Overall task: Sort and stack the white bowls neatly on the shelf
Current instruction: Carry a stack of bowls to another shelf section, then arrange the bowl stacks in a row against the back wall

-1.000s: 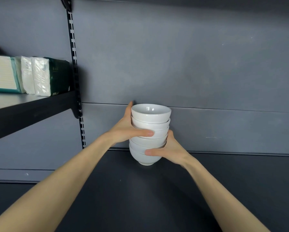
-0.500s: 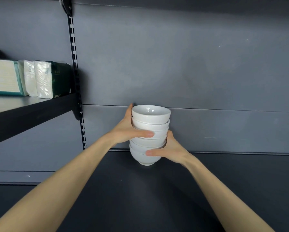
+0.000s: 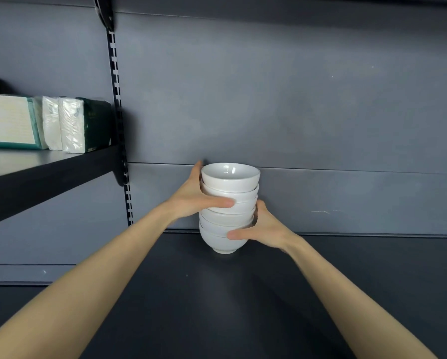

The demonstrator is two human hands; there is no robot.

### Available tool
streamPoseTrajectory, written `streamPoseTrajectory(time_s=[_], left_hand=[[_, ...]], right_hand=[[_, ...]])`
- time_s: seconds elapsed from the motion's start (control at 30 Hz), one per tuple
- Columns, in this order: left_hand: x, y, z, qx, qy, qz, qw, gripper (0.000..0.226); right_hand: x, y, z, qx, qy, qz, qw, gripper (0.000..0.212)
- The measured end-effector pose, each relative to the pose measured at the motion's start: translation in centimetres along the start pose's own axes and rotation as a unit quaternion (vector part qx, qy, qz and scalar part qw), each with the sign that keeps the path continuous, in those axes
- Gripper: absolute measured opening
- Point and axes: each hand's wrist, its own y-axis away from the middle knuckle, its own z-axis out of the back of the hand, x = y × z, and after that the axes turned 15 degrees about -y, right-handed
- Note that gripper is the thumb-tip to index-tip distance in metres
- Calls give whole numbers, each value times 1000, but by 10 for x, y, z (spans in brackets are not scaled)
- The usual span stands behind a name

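Left hand [image 3: 191, 200], stack of white bowls [image 3: 229, 211], right hand [image 3: 265, 229]: one upright column clasped from both sides.
The left hand curls round the upper bowls, thumb across the front. The stack stands vertical, its foot seemingly down on the dark shelf [image 3: 346, 281] near the back wall. The right hand wraps the lowest bowls. Both hands are equally close, so release likely means parting sideways.

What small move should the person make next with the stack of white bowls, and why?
Probably ease both hands away. The stack of bowls seems to rest by its foot on the dark shelf, close to the back panel, with the left hand gripping its upper bowls and the right hand its lower ones.
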Motion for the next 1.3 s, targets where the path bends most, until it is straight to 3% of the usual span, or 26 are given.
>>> streamPoseTrajectory(time_s=[0.2, 0.33, 0.5, 0.63, 0.77, 1.03, 1.3], left_hand=[[-13, 5, 17, -18, -26, -16, 999, 106], [-31, 10, 32, -51, -115, -52, 991, 94], [-68, 12, 40, -65, -260, -132, 954, 76], [-107, 10, 25, -73, -368, -220, 900, 71], [-142, 6, -1, -92, -407, -279, 865, 70], [-221, 25, -78, -95, -380, -349, 851, 71], [-321, 67, -207, -72, -422, -370, 825, 81]], right_hand=[[18, 14, 17, -1, 105, -34, 994, 106], [42, 31, 38, -9, 224, -37, 974, 93], [88, 58, 73, -54, 326, -26, 944, 72], [118, 84, 102, -127, 390, 14, 912, 63], [131, 116, 137, -191, 416, 25, 889, 65], [125, 207, 220, -281, 437, -14, 854, 72], [87, 326, 331, -308, 462, -59, 829, 75]])
